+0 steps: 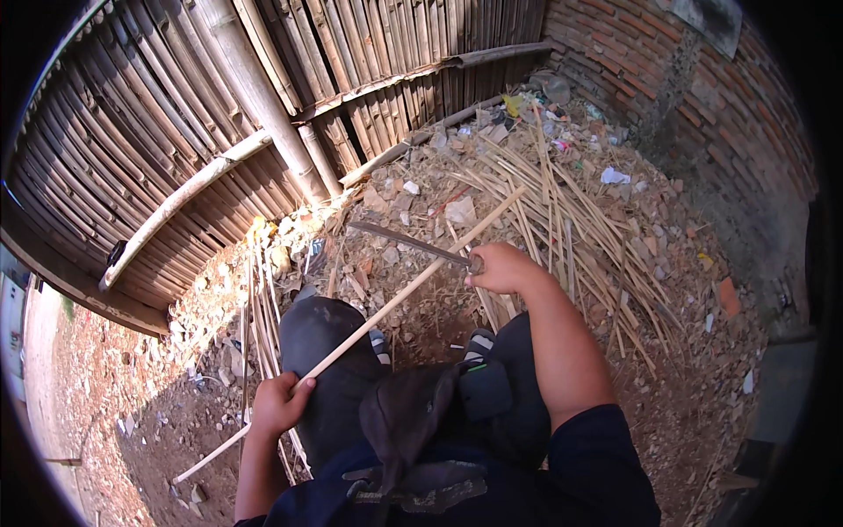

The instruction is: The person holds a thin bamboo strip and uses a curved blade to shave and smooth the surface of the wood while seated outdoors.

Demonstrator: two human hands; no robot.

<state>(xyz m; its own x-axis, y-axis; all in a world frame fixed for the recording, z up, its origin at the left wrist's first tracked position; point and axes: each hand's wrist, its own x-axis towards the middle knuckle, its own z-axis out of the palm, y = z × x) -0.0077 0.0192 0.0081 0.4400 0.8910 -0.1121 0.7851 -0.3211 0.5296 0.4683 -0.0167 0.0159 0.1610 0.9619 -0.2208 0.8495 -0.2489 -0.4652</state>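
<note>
Tan stick (386, 307), long and slender: one, held at a slant across the person's front, its lower end beyond the left forearm, its upper end before the right hand. Left hand (279, 402): one, closed round the lower part of the stick, beside the left knee (320, 338). Right hand (499, 268): one, closed on the handle of a knife. Knife (408, 239): dark, narrow blade pointing left, crossing the upper part of the stick; whether the edge bites cannot be told. Loose sticks (606, 268): many, pale, heaped criss-cross on the ground to the right. Further sticks (255, 303): a thin bundle, left of the left knee. Ground (694, 422): brown earth, rubble-strewn. White scrap (615, 176): one, beside the heap. Fence (202, 110): split canes with poles, at the far left. Wall (615, 57): red brick, meeting the fence at the far corner.
</note>
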